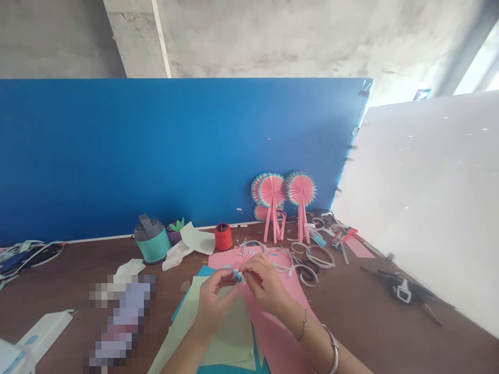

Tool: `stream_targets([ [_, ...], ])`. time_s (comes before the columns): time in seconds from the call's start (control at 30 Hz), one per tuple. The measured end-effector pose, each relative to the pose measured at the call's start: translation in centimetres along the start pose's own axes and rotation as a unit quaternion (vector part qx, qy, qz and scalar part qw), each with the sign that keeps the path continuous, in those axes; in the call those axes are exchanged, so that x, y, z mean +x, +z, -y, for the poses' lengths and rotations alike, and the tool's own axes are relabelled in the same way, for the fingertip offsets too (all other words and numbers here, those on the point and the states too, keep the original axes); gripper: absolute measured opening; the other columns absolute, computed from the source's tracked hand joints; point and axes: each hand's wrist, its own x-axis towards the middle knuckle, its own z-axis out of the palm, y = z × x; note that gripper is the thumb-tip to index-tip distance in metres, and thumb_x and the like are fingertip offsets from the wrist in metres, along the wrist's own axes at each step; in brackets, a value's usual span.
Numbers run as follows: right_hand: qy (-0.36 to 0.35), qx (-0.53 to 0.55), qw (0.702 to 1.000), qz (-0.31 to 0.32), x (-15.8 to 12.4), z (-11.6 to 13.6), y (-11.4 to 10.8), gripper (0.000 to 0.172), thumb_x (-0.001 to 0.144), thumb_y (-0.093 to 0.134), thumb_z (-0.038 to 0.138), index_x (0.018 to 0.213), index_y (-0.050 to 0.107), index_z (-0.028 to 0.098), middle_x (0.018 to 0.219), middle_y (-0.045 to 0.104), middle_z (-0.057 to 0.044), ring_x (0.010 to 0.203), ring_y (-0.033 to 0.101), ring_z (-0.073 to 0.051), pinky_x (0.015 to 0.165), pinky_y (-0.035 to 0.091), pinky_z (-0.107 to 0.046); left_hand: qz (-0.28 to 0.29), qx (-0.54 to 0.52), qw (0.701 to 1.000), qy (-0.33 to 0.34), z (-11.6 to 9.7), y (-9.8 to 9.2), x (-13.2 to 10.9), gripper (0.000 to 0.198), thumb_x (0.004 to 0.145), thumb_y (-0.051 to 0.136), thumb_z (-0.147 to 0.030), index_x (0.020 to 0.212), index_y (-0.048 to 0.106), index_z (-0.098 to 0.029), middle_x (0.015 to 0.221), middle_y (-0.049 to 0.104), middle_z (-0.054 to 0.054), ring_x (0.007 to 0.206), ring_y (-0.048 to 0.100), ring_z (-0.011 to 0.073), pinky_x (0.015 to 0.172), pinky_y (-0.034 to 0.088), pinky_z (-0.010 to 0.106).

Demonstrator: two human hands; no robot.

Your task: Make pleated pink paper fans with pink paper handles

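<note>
Just above the stacked paper, my left hand (214, 296) and my right hand (267, 285) meet with fingertips pinched together. Between them is a small folded paper piece (237, 276) with blue, pink and white edges, mostly covered by the fingers. Pale green sheets (230, 332) lie below my left hand, over blue paper. Pink sheets (273, 332) spread beneath my right wrist. Rings and coils of narrow paper strip (320, 255) lie just beyond my right hand. At the back stand round pleated pink paper fans (272, 190) on pink handles.
A red spool of thread (223, 237), a teal container (153, 244) and a small plant pot (175, 232) stand at the back. A white power strip (49, 337) lies left. Dark tools (403, 291) lie right. Blue (156, 156) and white (424, 197) panels border the table.
</note>
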Motion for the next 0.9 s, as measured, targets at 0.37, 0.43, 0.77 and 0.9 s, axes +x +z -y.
stream_targets([
  [0.37, -0.011, -0.010, 1.000, 0.010, 0.0, 0.2, 0.1, 0.019, 0.086, 0.047, 0.010, 0.086, 0.062, 0.022, 0.078, 0.066, -0.003, 0.076, 0.055, -0.018, 0.069, 0.042, -0.032, -0.043, 0.030, 0.998, 0.028, -0.4, 0.7, -0.3, 0.011, 0.075, 0.062, -0.027, 0.080, 0.064, -0.017, 0.074, 0.067, 0.004, 0.070, 0.064, 0.0158, 0.068, 0.054, 0.025],
  [0.43, -0.015, -0.020, 1.000, 0.014, 0.0, 0.3, 0.1, 0.018, 0.087, 0.047, 0.011, 0.087, 0.062, 0.022, 0.078, 0.066, -0.003, 0.077, 0.055, -0.019, 0.070, 0.042, -0.033, -0.046, 0.027, 0.998, 0.023, -0.4, 0.6, -0.3, 0.011, 0.076, 0.061, -0.027, 0.079, 0.064, -0.017, 0.073, 0.068, 0.004, 0.070, 0.065, 0.0163, 0.067, 0.054, 0.026],
  [0.77, 0.000, -0.116, 0.993, 0.033, 0.3, 0.5, -1.1, 0.015, 0.081, 0.051, 0.009, 0.088, 0.055, 0.022, 0.082, 0.064, -0.002, 0.081, 0.052, -0.020, 0.075, 0.035, -0.035, -0.076, 0.000, 0.997, -0.028, 0.7, -0.6, 0.3, 0.020, 0.072, 0.065, -0.033, 0.081, 0.066, -0.016, 0.074, 0.071, 0.006, 0.070, 0.068, 0.0205, 0.069, 0.055, 0.030],
  [0.9, 0.001, -0.136, 0.991, 0.020, 0.4, 0.2, -1.4, 0.016, 0.076, 0.052, 0.007, 0.084, 0.053, 0.021, 0.079, 0.063, -0.001, 0.079, 0.051, -0.019, 0.075, 0.033, -0.035, -0.082, 0.012, 0.996, -0.035, 0.1, -1.2, 0.4, 0.021, 0.070, 0.066, -0.035, 0.080, 0.068, -0.016, 0.075, 0.071, 0.007, 0.071, 0.068, 0.0204, 0.068, 0.054, 0.028],
])
